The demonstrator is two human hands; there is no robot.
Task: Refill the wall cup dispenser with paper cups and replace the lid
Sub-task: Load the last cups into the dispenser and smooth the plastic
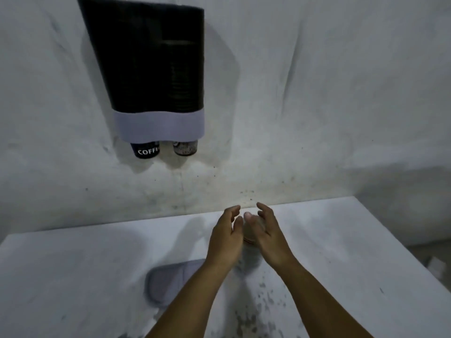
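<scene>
While both forearms reach out over the white table (73, 276), the left hand (225, 236) and the right hand (267, 234) face each other palm to palm with a blurred, pale brownish stack of paper cups (249, 236) between them. The fingers of each hand are spread and only gently bent; the right thumb lies across the top of the stack, while the left fingers sit just beside it, and the blur keeps me from telling whether either hand actually has a grip on it. The stack stands upright near the far edge of the table, its lower part smeared and greyish between the wrists.

Just left of the left forearm, a flat grey rounded lid (168, 282) lies on the table, partly hidden by that arm. Dark speckles mark the tabletop close to the right forearm.

Up on the rough white wall (317, 93), well apart from the hands and to their left, hangs the tall dark translucent cup dispenser (146, 57) with a pale lilac band along its bottom. Stacked cups show dimly through its right side. Two cup bottoms poke out beneath the band: a dark one lettered "COFFE" (145, 150) and, beside it, a patterned grey one (185, 147).
</scene>
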